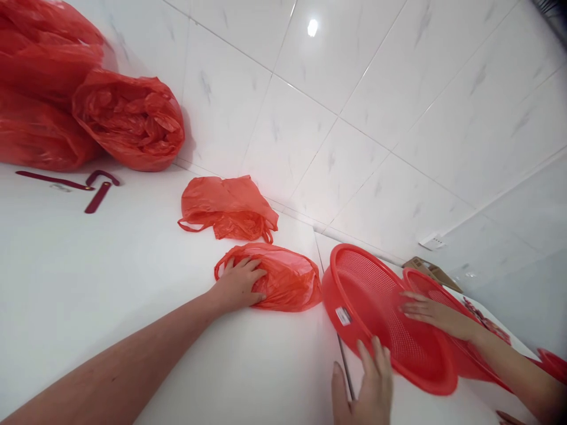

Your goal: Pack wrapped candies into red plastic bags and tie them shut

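Currently, your left hand (pixel 239 284) rests, spread-fingered, on a crumpled red plastic bag (pixel 290 280). It lies left of and beyond your right hand (pixel 370 381), spread near a round red perforated plastic basket (pixel 376 292).

Pale, marble-patterned tiles cover the wall (pixel 328 88) behind a white surface (pixel 110 277) in what looks like a small workshop or packing room, though the exact trade cannot be told. Red plastic bags (pixel 133 121), several of them bulging and bunched against the tiles, share the space with red mesh baskets (pixel 385 316), a cardboard box (pixel 434 274) and loose dark-red straps (pixel 97 198), goods that suggest handwork in batches. At the baskets, a co-worker's hand (pixel 432 311) points to a shared workplace.
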The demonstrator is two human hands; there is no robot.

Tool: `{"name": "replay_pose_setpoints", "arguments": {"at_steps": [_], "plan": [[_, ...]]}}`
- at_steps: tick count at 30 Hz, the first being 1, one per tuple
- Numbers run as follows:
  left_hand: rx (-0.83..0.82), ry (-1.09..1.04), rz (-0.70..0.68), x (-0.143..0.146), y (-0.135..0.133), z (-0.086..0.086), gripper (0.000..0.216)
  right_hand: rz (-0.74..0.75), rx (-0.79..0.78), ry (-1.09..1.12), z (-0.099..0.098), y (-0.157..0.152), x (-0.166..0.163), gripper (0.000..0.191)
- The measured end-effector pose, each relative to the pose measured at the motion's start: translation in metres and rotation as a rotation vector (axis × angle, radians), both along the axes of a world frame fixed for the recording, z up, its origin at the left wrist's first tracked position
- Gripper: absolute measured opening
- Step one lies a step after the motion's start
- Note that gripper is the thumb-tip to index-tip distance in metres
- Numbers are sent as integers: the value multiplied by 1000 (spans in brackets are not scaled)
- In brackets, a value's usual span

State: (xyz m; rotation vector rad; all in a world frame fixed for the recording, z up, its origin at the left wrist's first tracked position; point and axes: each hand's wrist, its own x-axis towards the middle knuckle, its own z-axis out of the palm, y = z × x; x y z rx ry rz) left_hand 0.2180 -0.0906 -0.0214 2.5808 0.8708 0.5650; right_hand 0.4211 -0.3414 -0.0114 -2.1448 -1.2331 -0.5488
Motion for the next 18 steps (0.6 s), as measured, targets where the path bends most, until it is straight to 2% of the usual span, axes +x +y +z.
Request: {"name": "replay_pose_setpoints", "arguments": {"at_steps": [3,6,9,13,15,18], "plan": [[-13,8,-3,0,0,1,52,114,-166,43,-21,10,-24,57],[-21,10,-14,0,0,2,52,142,-331,115,-30,20,-22,53],[-22,20,-35,0,0,2,53,152,-365,98,-36,24,-19,49],[-31,35,-79,1,-1,2,56,252,-300,4,-38,9,-28,37],[-37,40,-106,2,-2,2,57,287,-183,-68,-31,-8,-32,31],[-22,20,-133,3,-4,2,55,230,21,-195,-11,-40,-31,25]]}}
